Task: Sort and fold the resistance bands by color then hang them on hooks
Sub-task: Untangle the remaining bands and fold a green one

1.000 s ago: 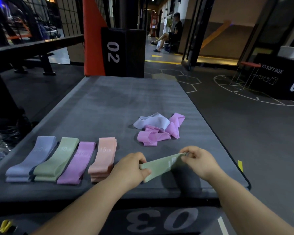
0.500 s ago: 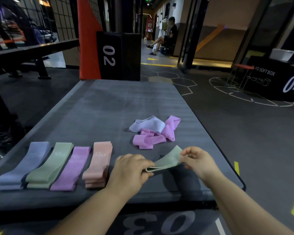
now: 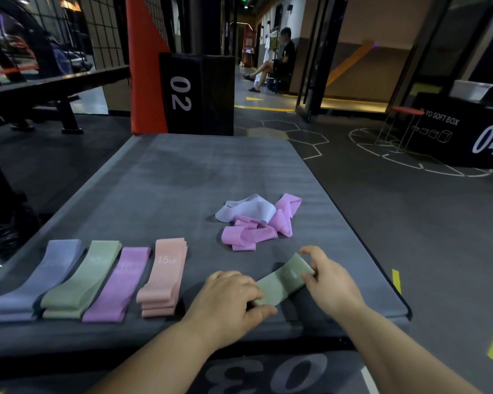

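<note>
My left hand (image 3: 234, 297) pinches the near end of a green band (image 3: 282, 280) and my right hand (image 3: 329, 280) grips its far end — it lies flat on the grey mat (image 3: 182, 177). To the left sit four sorted stacks (image 3: 97, 280): blue, green, purple, peach. Farther off — a loose heap (image 3: 256, 220) of pink and white bands.

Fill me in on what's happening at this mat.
A person is sorting resistance bands by color on a grey mat. Both hands hold one green band flat on the mat: the left hand at its near end, the right hand at its far end. To the left lie four folded stacks: blue, green, purple and peach. A loose pile of pink and pale bands waits unsorted. No hooks are in view.
</note>
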